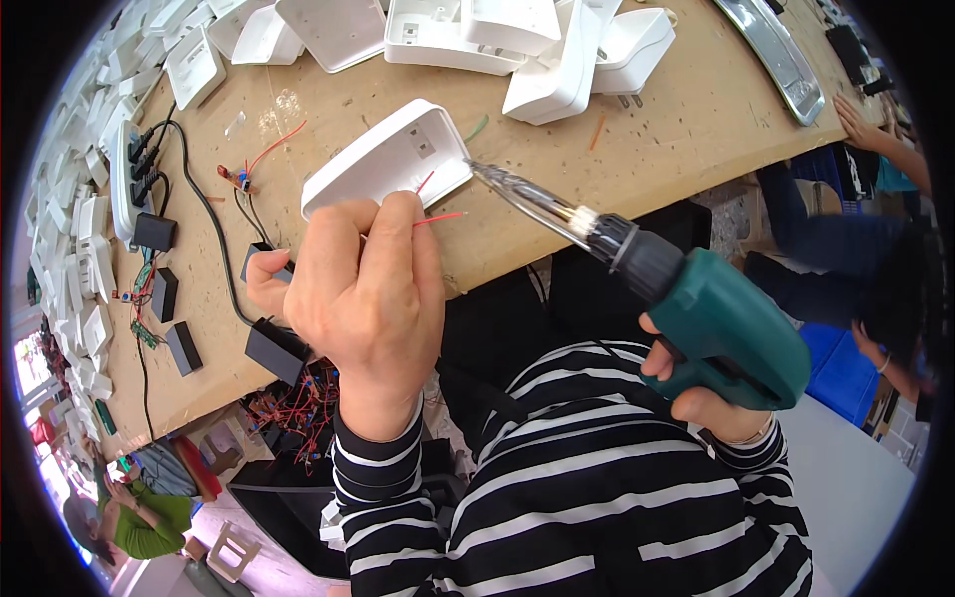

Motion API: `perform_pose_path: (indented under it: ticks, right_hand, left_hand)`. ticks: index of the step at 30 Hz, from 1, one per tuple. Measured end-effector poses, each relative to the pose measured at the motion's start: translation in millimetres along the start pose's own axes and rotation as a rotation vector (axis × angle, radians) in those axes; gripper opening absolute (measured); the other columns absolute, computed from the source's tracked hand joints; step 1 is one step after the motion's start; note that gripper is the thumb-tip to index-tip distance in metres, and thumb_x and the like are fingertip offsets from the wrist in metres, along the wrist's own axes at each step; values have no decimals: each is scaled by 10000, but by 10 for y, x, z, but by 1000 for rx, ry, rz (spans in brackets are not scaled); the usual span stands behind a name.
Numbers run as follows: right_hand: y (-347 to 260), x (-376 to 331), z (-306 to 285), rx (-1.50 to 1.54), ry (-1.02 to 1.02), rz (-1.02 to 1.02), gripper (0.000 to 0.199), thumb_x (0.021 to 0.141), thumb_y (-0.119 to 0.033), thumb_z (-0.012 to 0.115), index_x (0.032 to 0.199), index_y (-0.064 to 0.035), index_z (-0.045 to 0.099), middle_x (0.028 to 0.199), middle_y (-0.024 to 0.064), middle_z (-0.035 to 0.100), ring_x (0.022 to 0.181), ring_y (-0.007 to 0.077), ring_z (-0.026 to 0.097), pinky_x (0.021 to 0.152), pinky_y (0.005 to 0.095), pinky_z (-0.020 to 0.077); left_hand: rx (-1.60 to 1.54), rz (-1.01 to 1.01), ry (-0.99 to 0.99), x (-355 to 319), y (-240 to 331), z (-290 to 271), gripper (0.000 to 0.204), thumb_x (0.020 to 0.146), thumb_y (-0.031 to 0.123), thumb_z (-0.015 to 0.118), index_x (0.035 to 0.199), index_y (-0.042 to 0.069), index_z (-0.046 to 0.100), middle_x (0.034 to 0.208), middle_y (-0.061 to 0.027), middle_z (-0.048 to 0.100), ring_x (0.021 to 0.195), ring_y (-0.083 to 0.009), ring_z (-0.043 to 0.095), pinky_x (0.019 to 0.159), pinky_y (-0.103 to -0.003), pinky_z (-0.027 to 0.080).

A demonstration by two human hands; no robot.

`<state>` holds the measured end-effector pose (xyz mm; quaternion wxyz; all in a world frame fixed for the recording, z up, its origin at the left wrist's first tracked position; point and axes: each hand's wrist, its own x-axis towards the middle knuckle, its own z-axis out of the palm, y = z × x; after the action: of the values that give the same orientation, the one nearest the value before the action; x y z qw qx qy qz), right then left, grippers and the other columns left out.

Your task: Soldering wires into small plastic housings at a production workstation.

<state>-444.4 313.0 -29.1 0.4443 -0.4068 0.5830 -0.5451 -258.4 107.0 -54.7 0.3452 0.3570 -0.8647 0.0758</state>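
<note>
My left hand (363,284) is closed in a pinch over the near side of a white plastic housing (368,164). A thin red wire (441,217) sticks out from between its fingertips. My right hand (686,388) grips the handle of a green pistol-shaped soldering gun (741,323) with a black collar. Its metal nozzle (532,199) points left and ends beside the right corner of the housing. Whether the tip touches the housing, I cannot tell. The far end of the wire is hidden by my fingers.
White housings (557,60) crowd the table's back and left. A power strip (127,184) with black cords, small black boxes (184,348) and a circuit board with a red wire (239,179) lie left. A metal tray (781,65) sits far right; other people are at both sides.
</note>
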Motion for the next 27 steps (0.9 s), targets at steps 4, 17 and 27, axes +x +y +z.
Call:
perform_pose_path:
  ticks: [4,17,27]
  right_hand:
    - [16,90,107,33,31,9,717,728,-78,828,1295,123,437,1118,189,627,883,165,678,730,250,557]
    - [-29,195,254,-144,41,-16,677,741,-163,828,1256,122,492,1094,172,643,826,155,690,686,238,566]
    - [-23,220,310,-98,80,44,679,739,-167,831,1259,111,496,1041,148,664,806,131,684,703,222,558]
  left_hand:
    - [62,-54,-45,11,43,-8,171,648,91,727,798,159,679,855,42,550,690,-121,511,821,-357,255]
    - [137,16,-73,213,-19,-11,120,650,66,730,764,98,711,1005,-29,616,942,-226,581,850,-344,377]
    - [172,18,-106,248,7,9,119,645,56,722,760,76,703,974,-55,600,905,-253,566,828,-367,406]
